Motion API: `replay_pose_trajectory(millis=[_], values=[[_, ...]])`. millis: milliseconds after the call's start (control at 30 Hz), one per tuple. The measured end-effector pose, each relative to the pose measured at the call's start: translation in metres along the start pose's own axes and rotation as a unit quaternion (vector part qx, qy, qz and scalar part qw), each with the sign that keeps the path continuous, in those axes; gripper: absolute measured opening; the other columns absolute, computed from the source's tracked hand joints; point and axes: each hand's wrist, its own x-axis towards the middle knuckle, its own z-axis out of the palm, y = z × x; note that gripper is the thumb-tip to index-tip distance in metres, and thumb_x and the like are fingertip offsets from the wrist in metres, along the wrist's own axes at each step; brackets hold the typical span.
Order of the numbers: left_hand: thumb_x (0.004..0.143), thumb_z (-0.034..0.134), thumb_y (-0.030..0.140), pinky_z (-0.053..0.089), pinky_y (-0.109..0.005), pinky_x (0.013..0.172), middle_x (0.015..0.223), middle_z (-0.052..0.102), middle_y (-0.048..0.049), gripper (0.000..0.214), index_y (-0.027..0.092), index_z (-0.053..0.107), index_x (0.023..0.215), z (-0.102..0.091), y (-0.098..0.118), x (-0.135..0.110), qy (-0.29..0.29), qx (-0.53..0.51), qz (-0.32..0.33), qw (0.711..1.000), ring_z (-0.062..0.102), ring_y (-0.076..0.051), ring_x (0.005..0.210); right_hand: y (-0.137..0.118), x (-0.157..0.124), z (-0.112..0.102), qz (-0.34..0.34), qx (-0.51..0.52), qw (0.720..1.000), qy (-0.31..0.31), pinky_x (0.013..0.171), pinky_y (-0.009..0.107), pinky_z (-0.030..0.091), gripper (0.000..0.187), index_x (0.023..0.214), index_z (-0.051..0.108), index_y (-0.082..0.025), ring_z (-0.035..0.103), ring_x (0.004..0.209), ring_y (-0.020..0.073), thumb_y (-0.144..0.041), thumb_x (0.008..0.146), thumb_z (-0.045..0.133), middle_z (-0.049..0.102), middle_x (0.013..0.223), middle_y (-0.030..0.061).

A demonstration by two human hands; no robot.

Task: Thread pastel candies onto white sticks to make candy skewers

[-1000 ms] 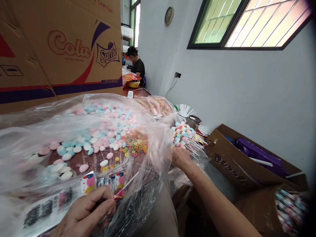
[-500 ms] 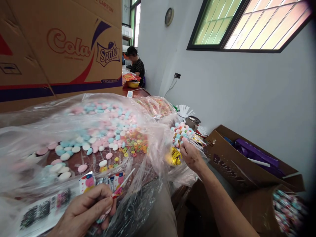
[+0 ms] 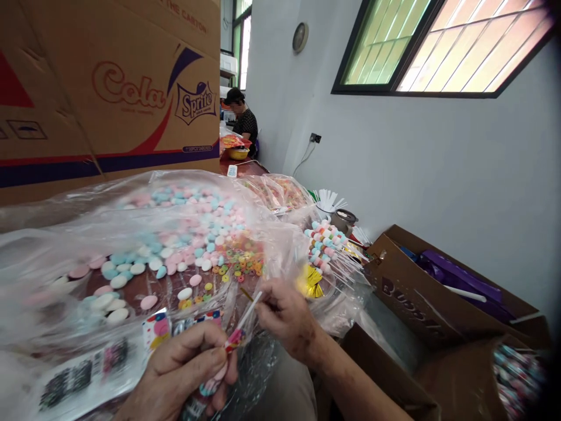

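My left hand point(image 3: 186, 365) is closed round a wrapped candy stick point(image 3: 239, 330), whose white stick points up and right. My right hand point(image 3: 284, 318) is pinched just above it, fingers at the stick's upper end, holding what looks like a thin gold twist tie point(image 3: 246, 294). Both hands hover over a crumpled clear plastic sheet point(image 3: 144, 234) that covers pastel pink, blue and white candies point(image 3: 175, 251) and small coloured ring candies point(image 3: 236, 266). A bunch of gold twist ties point(image 3: 310, 282) lies just right of my right hand.
Finished candy skewers point(image 3: 326, 242) stand at the table's right end by a cup of white sticks point(image 3: 328, 199). A large Cola/Sprite carton point(image 3: 114, 88) fills the left. Open cardboard boxes point(image 3: 438, 292) sit at the right. Another person point(image 3: 243, 120) works far behind. Sticker sheets point(image 3: 83, 368) lie near me.
My right hand came back from the gold ties and skewers on the right to meet my left hand at the candy stick. My left hand lifted the stick slightly toward the middle.
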Motion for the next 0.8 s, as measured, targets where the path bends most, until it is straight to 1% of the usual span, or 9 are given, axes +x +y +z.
replay_pose_trajectory(millis=[67,167,333,433,600,667,700,733,800], values=[[0.071,0.079,0.038,0.035,-0.014,0.034,0.056,0.069,-0.0012,0.028,0.018,0.063,0.062,0.002,0.002,0.001,-0.003,-0.025,0.020,0.999,0.055,-0.009,0.039,-0.010,0.000,0.015,0.014,0.064,0.996,-0.052,0.058,0.019,0.039,0.013,0.082,0.059,-0.020,0.049,0.061,0.0090,-0.013,0.080,0.049,0.054,0.069,-0.0046],[0.072,0.077,0.036,0.041,-0.016,0.039,0.057,0.070,-0.0017,0.026,0.017,0.059,0.065,-0.001,0.001,0.006,-0.007,-0.047,0.037,0.998,0.058,-0.009,0.040,-0.017,0.002,0.025,0.011,0.116,0.989,-0.095,0.060,0.019,0.039,0.017,0.077,0.063,-0.019,0.052,0.063,0.0090,-0.010,0.079,0.048,0.058,0.068,-0.0038],[0.074,0.074,0.038,0.040,-0.015,0.038,0.056,0.069,0.0011,0.027,0.019,0.055,0.076,-0.009,-0.011,0.012,0.024,-0.053,0.054,0.997,0.058,-0.009,0.039,-0.019,0.006,0.034,0.069,0.163,0.975,-0.135,0.058,0.020,0.041,0.018,0.073,0.062,-0.018,0.054,0.060,0.0092,-0.009,0.073,0.047,0.061,0.062,-0.0047],[0.076,0.074,0.038,0.041,-0.016,0.038,0.057,0.069,0.0036,0.028,0.021,0.053,0.084,-0.011,-0.015,0.013,0.033,-0.062,0.071,0.995,0.058,-0.010,0.040,-0.021,0.007,0.038,0.104,0.187,0.963,-0.166,0.057,0.020,0.042,0.016,0.074,0.060,-0.019,0.056,0.059,0.0094,-0.009,0.075,0.047,0.063,0.060,-0.0053],[0.073,0.073,0.035,0.041,-0.016,0.039,0.057,0.066,0.0041,0.024,0.019,0.056,0.073,-0.014,-0.013,0.017,0.063,-0.053,0.096,0.992,0.056,-0.009,0.041,-0.024,0.007,0.044,0.178,0.259,0.935,-0.164,0.052,0.020,0.042,0.005,0.088,0.057,-0.021,0.057,0.056,0.0095,-0.021,0.083,0.055,0.064,0.065,-0.0056],[0.073,0.072,0.032,0.040,-0.016,0.040,0.056,0.062,0.0056,0.021,0.018,0.056,0.070,-0.016,-0.014,0.019,0.085,-0.051,0.103,0.990,0.056,-0.008,0.041,-0.023,0.004,0.047,0.191,0.241,0.936,-0.171,0.051,0.020,0.042,0.004,0.088,0.057,-0.020,0.056,0.056,0.0098,-0.023,0.087,0.054,0.063,0.066,-0.0049],[0.074,0.071,0.030,0.040,-0.016,0.040,0.055,0.060,0.0066,0.019,0.018,0.056,0.069,-0.016,-0.015,0.020,0.092,-0.050,0.109,0.989,0.055,-0.008,0.042,-0.023,0.002,0.049,0.179,0.208,0.947,-0.170,0.052,0.020,0.042,0.006,0.085,0.058,-0.020,0.056,0.057,0.0101,-0.022,0.088,0.053,0.063,0.067,-0.0042],[0.075,0.070,0.029,0.040,-0.017,0.041,0.054,0.058,0.0075,0.019,0.019,0.056,0.068,-0.017,-0.016,0.021,0.095,-0.046,0.115,0.988,0.055,-0.008,0.043,-0.022,-0.001,0.050,0.149,0.158,0.963,-0.162,0.054,0.021,0.043,0.010,0.082,0.058,-0.020,0.057,0.059,0.0105,-0.020,0.089,0.051,0.063,0.068,-0.0033],[0.077,0.069,0.030,0.042,-0.018,0.044,0.055,0.056,0.0080,0.019,0.019,0.056,0.068,-0.019,-0.019,0.024,0.097,-0.025,0.126,0.987,0.055,-0.009,0.046,-0.022,-0.006,0.053,0.037,0.015,0.992,-0.119,0.058,0.023,0.043,0.018,0.079,0.060,-0.019,0.057,0.063,0.0122,-0.015,0.092,0.048,0.062,0.070,-0.0006]])
